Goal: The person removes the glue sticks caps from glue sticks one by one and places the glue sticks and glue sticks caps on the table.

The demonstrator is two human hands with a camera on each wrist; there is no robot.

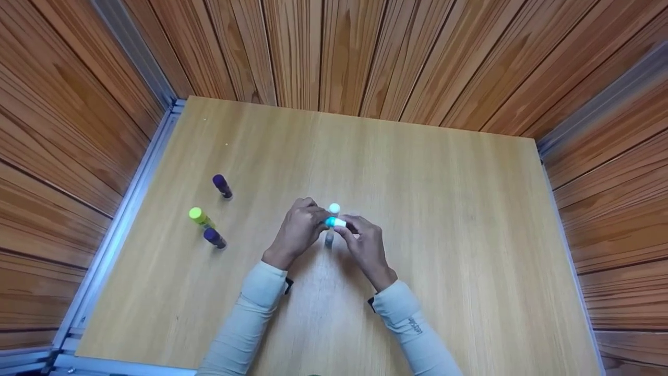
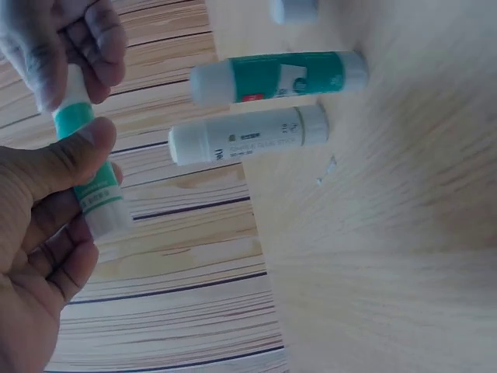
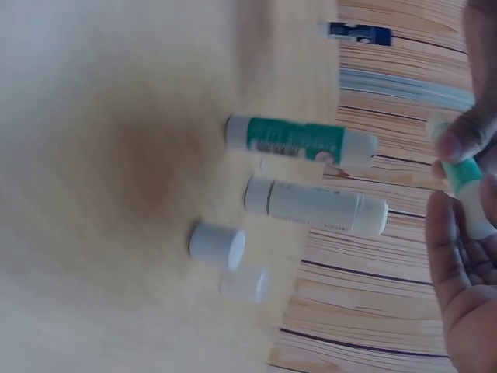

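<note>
Both hands hold a green and white glue stick (image 1: 334,222) above the table. My left hand (image 1: 301,230) pinches its body between thumb and fingers, with the thumb across the green label in the left wrist view. The right hand (image 1: 368,248) pinches the white end. Behind it, a green glue stick (image 2: 291,76) and a white glue stick (image 2: 248,134) stand upright side by side on the table. Two loose white caps, a bigger cap (image 3: 217,245) and a paler cap (image 3: 245,284), sit near them in the right wrist view.
At the left of the wooden table (image 1: 443,209) stand two purple-capped sticks, a farther purple stick (image 1: 222,186) and a nearer purple stick (image 1: 214,238), plus a lime-capped stick (image 1: 198,215). Plank walls (image 1: 344,52) and a metal rail (image 1: 141,188) border the table.
</note>
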